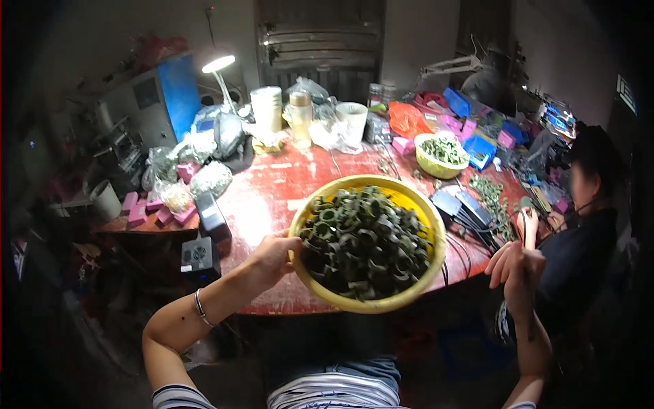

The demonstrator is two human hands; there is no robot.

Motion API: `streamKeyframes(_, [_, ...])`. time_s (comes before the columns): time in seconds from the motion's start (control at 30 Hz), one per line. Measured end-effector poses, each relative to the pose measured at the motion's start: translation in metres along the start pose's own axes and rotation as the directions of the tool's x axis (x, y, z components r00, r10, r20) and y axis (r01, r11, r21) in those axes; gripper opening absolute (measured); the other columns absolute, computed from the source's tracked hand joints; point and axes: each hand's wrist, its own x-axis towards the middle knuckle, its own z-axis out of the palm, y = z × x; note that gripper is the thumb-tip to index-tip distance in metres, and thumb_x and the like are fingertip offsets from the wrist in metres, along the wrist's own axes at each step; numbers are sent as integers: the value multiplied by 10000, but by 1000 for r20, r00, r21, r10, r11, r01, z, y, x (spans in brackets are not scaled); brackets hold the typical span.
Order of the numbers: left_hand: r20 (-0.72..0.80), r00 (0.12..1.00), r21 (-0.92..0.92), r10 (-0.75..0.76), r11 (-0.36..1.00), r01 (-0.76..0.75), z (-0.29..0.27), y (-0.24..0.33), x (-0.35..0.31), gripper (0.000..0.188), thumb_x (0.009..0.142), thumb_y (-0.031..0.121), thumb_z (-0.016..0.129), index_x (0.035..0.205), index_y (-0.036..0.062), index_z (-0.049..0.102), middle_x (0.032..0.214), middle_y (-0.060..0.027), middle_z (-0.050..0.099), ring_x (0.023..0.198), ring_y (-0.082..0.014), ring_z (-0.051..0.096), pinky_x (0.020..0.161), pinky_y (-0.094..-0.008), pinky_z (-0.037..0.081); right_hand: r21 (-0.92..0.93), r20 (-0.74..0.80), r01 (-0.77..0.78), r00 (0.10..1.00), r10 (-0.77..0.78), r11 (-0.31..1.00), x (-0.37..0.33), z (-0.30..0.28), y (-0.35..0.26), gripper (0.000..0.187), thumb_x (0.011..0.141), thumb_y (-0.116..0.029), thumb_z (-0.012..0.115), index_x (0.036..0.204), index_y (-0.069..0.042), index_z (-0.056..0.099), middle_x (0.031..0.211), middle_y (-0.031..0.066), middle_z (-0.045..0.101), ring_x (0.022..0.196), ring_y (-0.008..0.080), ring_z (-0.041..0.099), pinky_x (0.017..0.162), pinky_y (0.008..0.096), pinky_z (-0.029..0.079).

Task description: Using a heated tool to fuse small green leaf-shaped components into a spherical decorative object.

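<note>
A round yellow basin [371, 307] is heaped with many dark green ring-shaped and curved pieces [364, 242]. It is tilted toward me at the near edge of the red table. My left hand [274, 256] is closed on the basin's left rim, thumb at the edge. My right hand [516, 269] is off to the right, apart from the basin, with its fingers loosely bent and spread. I see nothing held in it. Whether the basin's underside rests on the table is hidden.
At right, a person in dark clothing [579, 255] sits beside scattered green pieces [490, 198]. Black boxes with cables [463, 204] lie between us. Behind is a smaller yellow bowl [436, 167]. Left are pink blocks [138, 213], black devices [199, 255] and a lit lamp [219, 64].
</note>
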Motion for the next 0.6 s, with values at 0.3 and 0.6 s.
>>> streamKeyframes(0.3, [-389, 921, -177, 39, 977, -116, -69, 32, 101, 94, 778, 39, 551, 862, 12, 519, 755, -67, 531, 488, -92, 413, 354, -166, 294, 30, 182, 117, 976, -121, 993, 24, 21, 49, 523, 950, -192, 332, 511, -33, 569, 562, 84, 640, 508, 183, 609, 535, 270, 485])
streamKeyframes(0.6, [-502, 847, -230, 177, 916, -328, -156, -22, 223, 90, 750, 35, 559, 781, 108, 516, 700, 7, 453, 619, -82, 434, 477, -207, 352, 44, -11, -1, 1000, 2, 999, 1, 12, 93, 510, 942, -232, 338, 654, 21, 673, 686, 103, 688, 610, 180, 649, 637, 289, 503])
